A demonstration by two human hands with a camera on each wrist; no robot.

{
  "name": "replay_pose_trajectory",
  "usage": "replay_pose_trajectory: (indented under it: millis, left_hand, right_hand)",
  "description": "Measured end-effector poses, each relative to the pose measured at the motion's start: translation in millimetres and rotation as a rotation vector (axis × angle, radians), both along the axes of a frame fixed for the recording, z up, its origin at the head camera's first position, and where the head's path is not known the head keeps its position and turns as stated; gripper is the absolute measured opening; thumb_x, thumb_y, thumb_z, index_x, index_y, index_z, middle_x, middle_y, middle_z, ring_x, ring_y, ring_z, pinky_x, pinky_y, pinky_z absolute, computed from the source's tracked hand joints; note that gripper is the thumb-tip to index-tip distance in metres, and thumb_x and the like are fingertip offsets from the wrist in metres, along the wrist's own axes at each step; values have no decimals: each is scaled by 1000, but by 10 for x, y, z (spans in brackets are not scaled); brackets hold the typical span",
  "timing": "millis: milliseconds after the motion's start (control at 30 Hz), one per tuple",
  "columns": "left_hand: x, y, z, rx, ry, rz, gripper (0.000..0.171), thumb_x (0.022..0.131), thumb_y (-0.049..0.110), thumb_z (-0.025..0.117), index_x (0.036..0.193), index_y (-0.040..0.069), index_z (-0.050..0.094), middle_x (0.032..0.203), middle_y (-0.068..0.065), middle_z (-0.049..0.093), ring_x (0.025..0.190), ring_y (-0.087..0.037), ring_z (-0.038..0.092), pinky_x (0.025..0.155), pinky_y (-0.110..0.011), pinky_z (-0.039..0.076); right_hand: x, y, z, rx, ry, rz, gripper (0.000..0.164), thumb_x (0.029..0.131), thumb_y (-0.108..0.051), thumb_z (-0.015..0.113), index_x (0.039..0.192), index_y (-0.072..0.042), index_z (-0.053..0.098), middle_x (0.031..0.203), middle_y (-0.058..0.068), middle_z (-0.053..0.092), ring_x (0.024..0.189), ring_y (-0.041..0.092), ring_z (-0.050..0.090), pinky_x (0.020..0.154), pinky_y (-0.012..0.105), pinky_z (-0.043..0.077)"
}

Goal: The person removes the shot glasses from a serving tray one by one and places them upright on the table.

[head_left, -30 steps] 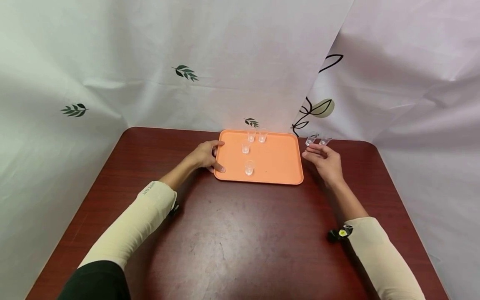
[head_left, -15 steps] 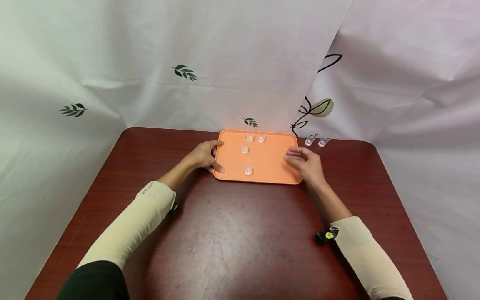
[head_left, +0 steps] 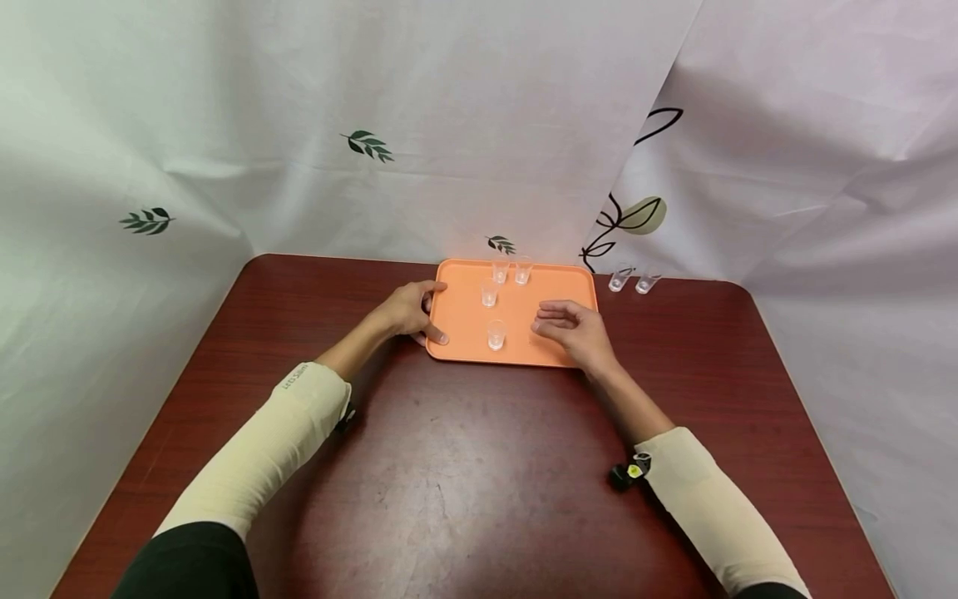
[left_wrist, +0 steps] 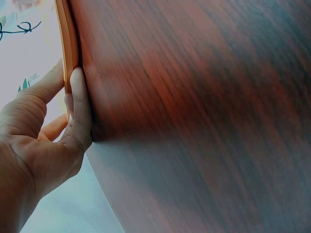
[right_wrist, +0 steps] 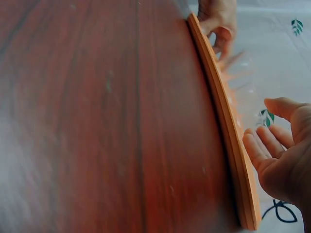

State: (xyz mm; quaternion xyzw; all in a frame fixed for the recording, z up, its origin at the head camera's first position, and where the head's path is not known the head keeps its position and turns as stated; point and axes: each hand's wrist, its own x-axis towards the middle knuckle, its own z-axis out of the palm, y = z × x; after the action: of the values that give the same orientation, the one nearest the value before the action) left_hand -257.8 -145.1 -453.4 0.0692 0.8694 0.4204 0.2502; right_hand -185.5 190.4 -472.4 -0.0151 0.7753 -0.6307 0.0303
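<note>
My left hand (head_left: 404, 309) grips the left end of an orange tray (head_left: 458, 312) at the back of the table; in the left wrist view the thumb and fingers lie on either side of the tray's rim (left_wrist: 69, 43). Several small clear plastic cups stand on the tray: one near its front (head_left: 496, 335), the others toward the back, such as the rear cup (head_left: 522, 271). Over the tray's right half hovers my right hand (head_left: 578, 331), fingers loosely extended and holding nothing. In the right wrist view, this hand (right_wrist: 284, 145) is beside the tray's edge (right_wrist: 221, 104).
Two more clear cups, the nearer one (head_left: 619, 279) and another (head_left: 646, 283), stand on the table to the right of the tray. A white curtain (head_left: 419, 191) with leaf prints hangs right behind the dark red-brown wooden table (head_left: 449, 482).
My right hand has moved left, from beside the two cups on the table to over the tray's right half. My left hand, the tray and the cups stay put.
</note>
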Motion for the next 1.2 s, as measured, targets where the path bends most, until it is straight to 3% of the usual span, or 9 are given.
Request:
replay_pose_trajectory:
  millis: [133, 333, 433, 733, 1200]
  left_hand:
    - [5, -2, 3, 3, -2, -1, 117, 79, -3, 102, 176, 14, 39, 118, -16, 47, 68, -18, 70, 63, -36, 73]
    - [9, -6, 12, -4, -8, 3, 118, 79, -2, 103, 176, 14, 39, 117, -15, 46, 68, -18, 70, 63, -36, 73]
    - [11, -7, 14, -3, -13, 8, 118, 78, -3, 103, 177, 14, 39, 117, -15, 46, 68, -18, 70, 64, -36, 73]
    - [5, -1, 12, -3, -8, 11, 118, 77, -3, 104, 176, 15, 41, 117, -15, 46, 69, -18, 70, 63, -36, 73]
    - [3, -2, 6, -5, -1, 3, 118, 77, -2, 103, 176, 14, 40, 118, -16, 47, 68, -17, 70, 63, -35, 73]
  right_hand:
    - [17, -92, -10, -23, -9, 45, 50, 98, -4, 87, 143, 9, 70, 138, 33, 74, 105, 4, 77, 91, 11, 65]
    - [37, -227, -18, -68, -24, 118, 54, 96, 1, 87, 145, 10, 68, 140, 34, 72, 123, 31, 79, 93, 17, 68]
    - [49, -293, -21, -83, -32, 152, 56, 94, 1, 88, 146, 9, 68, 141, 32, 72, 128, 38, 77, 95, 20, 70]
    - [66, -450, -41, -31, -12, 193, 56, 89, 3, 91, 141, 7, 72, 143, 28, 73, 126, 36, 76, 97, 19, 68]
    - [73, -532, -65, 44, 16, 168, 41, 95, -5, 91, 133, 2, 78, 131, 23, 81, 118, 24, 80, 87, 14, 66]
